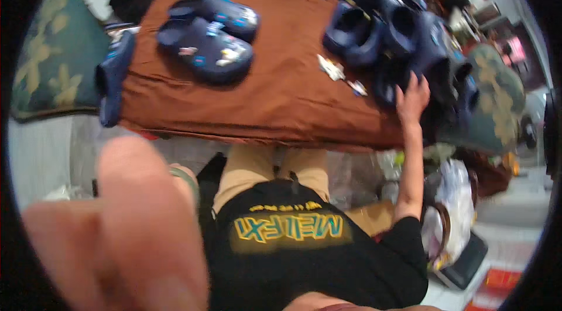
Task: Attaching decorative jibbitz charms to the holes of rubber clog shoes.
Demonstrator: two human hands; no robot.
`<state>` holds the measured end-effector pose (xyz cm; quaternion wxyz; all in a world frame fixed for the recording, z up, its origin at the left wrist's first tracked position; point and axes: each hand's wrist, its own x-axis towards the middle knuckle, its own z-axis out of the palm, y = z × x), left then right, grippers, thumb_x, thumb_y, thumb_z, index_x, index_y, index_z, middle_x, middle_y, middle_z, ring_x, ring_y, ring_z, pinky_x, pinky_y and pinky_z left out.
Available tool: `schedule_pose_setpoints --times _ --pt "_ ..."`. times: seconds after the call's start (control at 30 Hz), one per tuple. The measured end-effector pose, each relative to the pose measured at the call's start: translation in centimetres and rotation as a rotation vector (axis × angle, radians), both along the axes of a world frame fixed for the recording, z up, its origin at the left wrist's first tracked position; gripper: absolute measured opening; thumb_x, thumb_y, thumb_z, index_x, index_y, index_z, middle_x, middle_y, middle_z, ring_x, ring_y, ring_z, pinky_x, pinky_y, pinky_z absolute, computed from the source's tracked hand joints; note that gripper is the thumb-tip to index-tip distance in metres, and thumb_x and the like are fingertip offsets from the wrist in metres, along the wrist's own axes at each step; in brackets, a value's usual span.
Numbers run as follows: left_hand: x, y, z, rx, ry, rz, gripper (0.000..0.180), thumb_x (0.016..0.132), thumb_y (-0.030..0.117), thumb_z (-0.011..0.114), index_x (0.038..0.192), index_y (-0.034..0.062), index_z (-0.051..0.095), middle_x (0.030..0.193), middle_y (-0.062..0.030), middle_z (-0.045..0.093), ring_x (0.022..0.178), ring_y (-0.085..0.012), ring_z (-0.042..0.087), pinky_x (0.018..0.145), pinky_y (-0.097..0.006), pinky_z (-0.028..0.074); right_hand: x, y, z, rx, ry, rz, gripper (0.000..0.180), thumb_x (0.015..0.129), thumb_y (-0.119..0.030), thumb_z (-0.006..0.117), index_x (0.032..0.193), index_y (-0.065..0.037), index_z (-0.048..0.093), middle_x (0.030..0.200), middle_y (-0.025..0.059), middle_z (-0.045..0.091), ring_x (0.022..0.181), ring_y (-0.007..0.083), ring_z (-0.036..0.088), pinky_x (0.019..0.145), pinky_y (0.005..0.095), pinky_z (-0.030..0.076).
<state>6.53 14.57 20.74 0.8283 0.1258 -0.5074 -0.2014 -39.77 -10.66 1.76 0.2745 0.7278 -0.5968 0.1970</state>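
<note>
My right hand (413,99) reaches to the near edge of a heap of navy clogs on the right. Its fingers are apart, with the fingertips against or just over a dark blue clog (430,56); whether they touch it is hard to tell. Very large and blurred at the lower left, my left hand (146,211) is raised close to the camera. One finger points up, and whether anything is in that hand does not show. A pair of navy clogs (205,47) decorated with small colourful charms sits left of centre on the brown cloth (281,77).
Small white and coloured charms (332,68) lie on the cloth near the heap. Another navy clog (113,79) stands on edge at the cloth's left side. Camouflage-patterned cushions (52,53) flank the table. A white plastic bag (455,205) is at the lower right.
</note>
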Motion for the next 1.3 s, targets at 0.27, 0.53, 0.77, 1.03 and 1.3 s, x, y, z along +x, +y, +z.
schedule_pose_setpoints --times 0.27,0.53,0.77,1.03,1.3 --pt "5.3 -2.4 0.3 -0.023 -0.425 0.116 0.017 0.082 0.013 0.058 0.095 0.0027 0.063 0.088 -0.0079 0.060 0.082 -0.0176 0.052 0.075 -0.027 0.037 -1.7 -1.1 -5.3 0.099 -0.113 -0.029 0.079 0.081 -0.024 0.068 0.145 -0.011 0.023 0.135 0.0325 0.030 0.122 0.0481 0.034 0.104 0.0509 0.028" --pt "17.0 -11.0 -13.4 0.949 -0.936 0.763 0.029 0.087 0.019 0.060 0.108 -0.0007 0.063 0.100 -0.0134 0.067 0.095 -0.0275 0.064 0.084 -0.033 0.049 -2.3 -1.1 -5.0 0.034 -0.162 0.079 0.078 0.082 -0.021 0.067 0.145 -0.006 0.023 0.134 0.0353 0.032 0.125 0.0482 0.032 0.106 0.0496 0.026" --pt "30.5 -15.9 -24.5 1.320 -0.815 1.030 0.055 0.077 0.035 0.070 0.108 -0.0081 0.057 0.110 -0.0263 0.060 0.103 -0.0407 0.058 0.090 -0.045 0.046 -3.3 0.5 -3.5 0.040 -0.301 0.186 0.073 0.076 -0.016 0.069 0.139 -0.001 0.034 0.136 0.0213 0.040 0.128 0.0381 0.035 0.108 0.0451 0.025" --pt "29.3 -11.9 -25.4 1.083 -0.412 0.977 0.041 0.085 0.025 0.067 0.109 -0.0083 0.060 0.102 -0.0169 0.067 0.088 -0.0236 0.060 0.084 -0.035 0.045 -2.8 0.1 -5.3 -0.054 -0.304 0.035 0.081 0.077 -0.016 0.070 0.142 -0.004 0.024 0.136 0.0218 0.036 0.124 0.0390 0.038 0.103 0.0470 0.031" --pt "13.1 -6.1 -15.6 0.847 -0.394 0.467 0.039 0.084 0.006 0.064 0.121 -0.0032 0.054 0.105 -0.0087 0.062 0.089 -0.0171 0.060 0.079 -0.029 0.050 -4.7 -0.2 -5.8 0.022 -0.279 -0.120 0.055 0.077 -0.015 0.069 0.125 -0.005 0.042 0.117 0.0146 0.050 0.113 0.0318 0.046 0.095 0.0501 0.033"
